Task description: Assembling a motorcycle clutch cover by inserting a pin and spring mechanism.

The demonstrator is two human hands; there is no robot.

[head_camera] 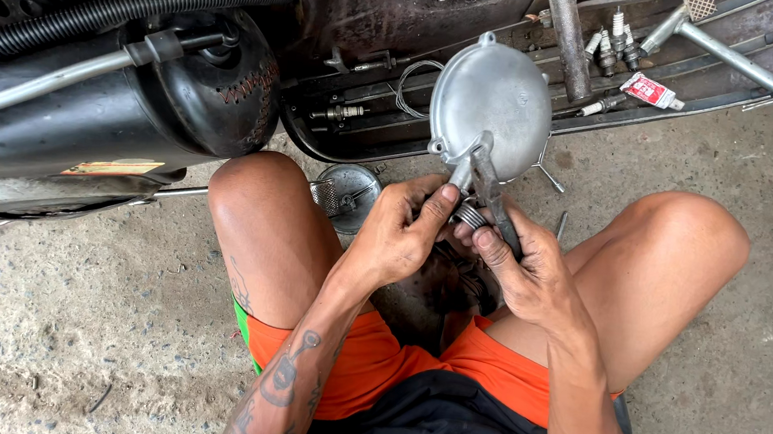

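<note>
Cover [494,103] is a round cast-metal piece, grey, held up between the knees just in front of the scooter [110,89]. Looks rigid and moderately heavy, probably greasy (slip risk). Left hand [399,238] fingers clamp its lower neck; right hand [526,272] fingers are closed on pliers [495,200] working a small ribbed ring [469,217] just below the cover. Best grip: neck or rim lugs, not the dome. Floor [53,334] is rough, gritty concrete; loose plugs and tools lie on the footboard [636,71] behind the cover.
</note>
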